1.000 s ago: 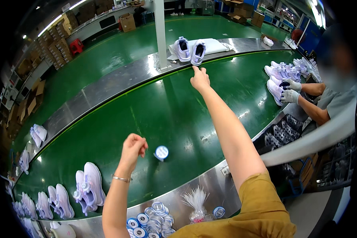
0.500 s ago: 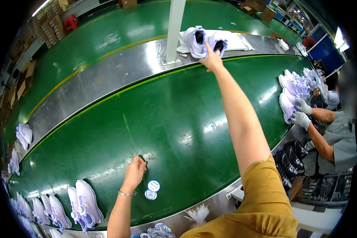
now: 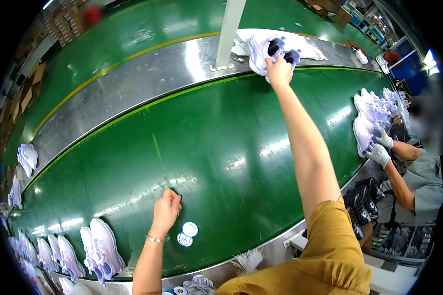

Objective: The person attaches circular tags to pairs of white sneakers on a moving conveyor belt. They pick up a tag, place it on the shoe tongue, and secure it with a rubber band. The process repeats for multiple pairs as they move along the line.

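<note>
A pair of white shoes [image 3: 268, 48] lies on white paper at the far steel rim of the green conveyor belt [image 3: 221, 142]. My right hand [image 3: 279, 71] is stretched far out across the belt, and its fingers close on the near edge of that pair. My left hand [image 3: 166, 210] hovers low over the near part of the belt, pinched on a thin string. Two round white tags [image 3: 186, 233] on that string rest on the belt just right of the hand.
A white post [image 3: 229, 29] stands left of the far shoes. Pairs of white shoes [image 3: 101, 248] line the near left edge. At the right a co-worker's gloved hands [image 3: 379, 147] handle more shoes [image 3: 374, 115]. More round tags [image 3: 192, 285] and a brush [image 3: 248, 258] sit below the near rim.
My right hand went from pointing short of the far shoes to closing on them. My left hand came down toward the belt with the tags.
</note>
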The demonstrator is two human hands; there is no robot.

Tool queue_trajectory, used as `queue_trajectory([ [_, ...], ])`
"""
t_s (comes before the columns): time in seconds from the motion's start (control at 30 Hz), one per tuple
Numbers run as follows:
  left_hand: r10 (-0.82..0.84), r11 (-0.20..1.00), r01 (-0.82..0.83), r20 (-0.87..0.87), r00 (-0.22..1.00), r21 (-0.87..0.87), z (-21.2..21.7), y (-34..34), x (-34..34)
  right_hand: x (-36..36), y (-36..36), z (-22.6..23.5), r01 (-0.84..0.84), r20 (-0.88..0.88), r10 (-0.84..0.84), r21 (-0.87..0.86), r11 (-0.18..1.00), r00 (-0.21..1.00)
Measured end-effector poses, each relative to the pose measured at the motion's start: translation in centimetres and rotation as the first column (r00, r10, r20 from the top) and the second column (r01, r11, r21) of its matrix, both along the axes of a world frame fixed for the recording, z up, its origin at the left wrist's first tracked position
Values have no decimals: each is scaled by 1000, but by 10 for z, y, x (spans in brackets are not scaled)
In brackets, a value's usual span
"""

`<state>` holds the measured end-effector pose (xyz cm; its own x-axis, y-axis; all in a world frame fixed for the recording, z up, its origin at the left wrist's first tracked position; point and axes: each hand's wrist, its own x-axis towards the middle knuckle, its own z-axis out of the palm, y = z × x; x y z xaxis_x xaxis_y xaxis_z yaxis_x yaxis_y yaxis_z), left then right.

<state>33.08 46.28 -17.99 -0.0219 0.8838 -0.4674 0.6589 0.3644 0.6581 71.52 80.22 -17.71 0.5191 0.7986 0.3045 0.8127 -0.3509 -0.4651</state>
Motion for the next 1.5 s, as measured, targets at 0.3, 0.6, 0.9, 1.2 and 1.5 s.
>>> queue_trajectory([
  [0.3,84,996,-84,152,985,-8,-27,8,-11,-95,-244,35,-212,-159,181,-206,955,971],
  [0.6,-64,967,-25,337,939,255,90,-18,18,-107,-387,33,-421,-173,393,-171,891,903],
  [0.9,-230,816,32,273,934,578,153,-94,26,-100,-457,68,-500,-137,496,10,866,857],
  [1.2,-333,818,1,471,817,575,193,-203,24,-190,-553,174,-644,-820,538,521,560,-195],
  [1.5,-405,866,144,503,764,480,182,-252,32,-165,-616,167,-767,-803,593,343,542,60],
])
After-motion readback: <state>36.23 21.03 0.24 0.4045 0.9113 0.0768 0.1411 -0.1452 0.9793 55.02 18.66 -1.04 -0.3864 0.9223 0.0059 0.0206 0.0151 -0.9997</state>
